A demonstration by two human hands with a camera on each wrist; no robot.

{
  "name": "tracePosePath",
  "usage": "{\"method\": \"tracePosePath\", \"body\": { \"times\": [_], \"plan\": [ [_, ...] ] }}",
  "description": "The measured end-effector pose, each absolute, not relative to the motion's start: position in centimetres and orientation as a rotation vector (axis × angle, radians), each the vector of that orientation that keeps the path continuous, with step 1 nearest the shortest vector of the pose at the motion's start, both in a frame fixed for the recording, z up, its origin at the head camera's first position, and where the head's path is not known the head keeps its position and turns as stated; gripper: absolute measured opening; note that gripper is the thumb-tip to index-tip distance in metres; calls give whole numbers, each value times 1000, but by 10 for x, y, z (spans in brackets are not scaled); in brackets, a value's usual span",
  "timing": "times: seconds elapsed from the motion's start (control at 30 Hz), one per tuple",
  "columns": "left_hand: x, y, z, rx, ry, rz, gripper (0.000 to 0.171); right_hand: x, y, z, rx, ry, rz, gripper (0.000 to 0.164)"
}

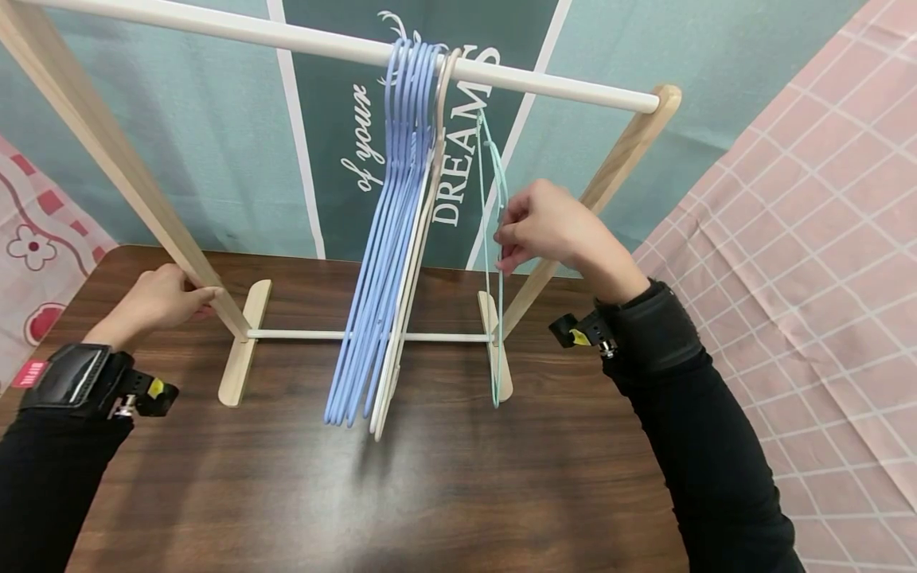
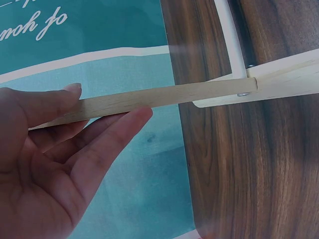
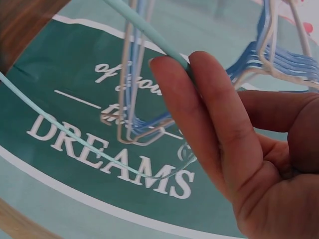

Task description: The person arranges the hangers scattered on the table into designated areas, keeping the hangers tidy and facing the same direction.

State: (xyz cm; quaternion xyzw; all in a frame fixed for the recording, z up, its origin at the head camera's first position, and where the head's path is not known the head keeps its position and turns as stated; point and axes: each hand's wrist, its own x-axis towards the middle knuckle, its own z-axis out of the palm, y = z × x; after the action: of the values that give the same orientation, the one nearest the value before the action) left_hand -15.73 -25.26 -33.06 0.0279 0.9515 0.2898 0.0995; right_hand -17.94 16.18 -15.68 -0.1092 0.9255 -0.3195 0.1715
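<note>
My left hand [image 1: 161, 294] grips the left wooden post [image 1: 129, 159] of a small clothes rack low down, its thumb on one face and fingers on the other, as the left wrist view confirms. Right of the hanging bunch, my right hand [image 1: 552, 223] pinches a thin mint-green hanger [image 1: 499, 318] by one side. That hanger hangs edge-on, its top end below the white rail [image 1: 559, 83]. Several blue hangers [image 1: 372, 278] and a few beige-white ones [image 1: 423, 231] hang bunched on the rail. In the right wrist view, fingers [image 3: 219, 109] cover part of the green hanger [image 3: 144, 27].
A white lower bar [image 1: 301, 334] joins the rack's two wooden feet [image 1: 239, 358] on a brown wooden table [image 1: 286, 493]. The right post [image 1: 630, 151] stands just behind my right hand. A teal cloth with lettering [image 1: 458, 151] hangs behind; pink checked cloth [image 1: 809, 239] lies right.
</note>
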Motion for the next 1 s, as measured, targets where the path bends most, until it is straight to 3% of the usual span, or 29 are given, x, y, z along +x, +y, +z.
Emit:
{"method": "tracePosePath", "body": {
  "times": [1.0],
  "plan": [
    [-157,-250,-329,79,2811,865,44,-167,153,-95,-401,2728,-924,19]
  ]
}}
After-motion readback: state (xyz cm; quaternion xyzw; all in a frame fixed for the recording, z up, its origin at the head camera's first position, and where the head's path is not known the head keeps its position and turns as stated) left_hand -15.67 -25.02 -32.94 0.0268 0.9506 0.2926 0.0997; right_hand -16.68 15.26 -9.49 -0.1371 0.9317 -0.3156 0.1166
